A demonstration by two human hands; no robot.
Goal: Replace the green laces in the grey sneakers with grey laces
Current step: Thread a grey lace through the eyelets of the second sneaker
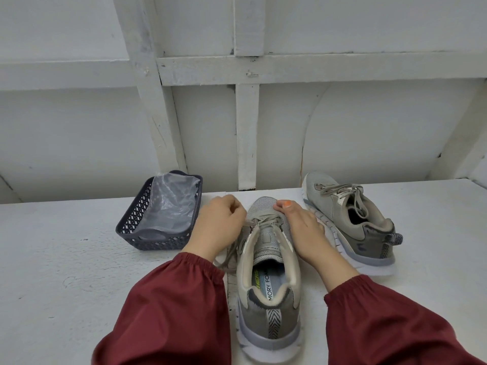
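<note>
A grey sneaker [268, 280] stands in front of me on the white table, heel toward me, threaded with a grey lace [263, 222]. My left hand [218, 225] has curled fingers pinching that lace at the shoe's left side, and loose lace ends trail beneath my wrist. My right hand [300, 227] lies along the right side of the shoe, thumb up on the toe area, fingers wrapped round the upper. A second grey sneaker [350, 219] lies tilted on its side at the right, laced in grey. No green lace shows.
A dark plastic basket [131, 227] holding a clear plastic bag [168, 206] stands to the left of the shoes. A white wall with beams rises right behind the table [66, 259].
</note>
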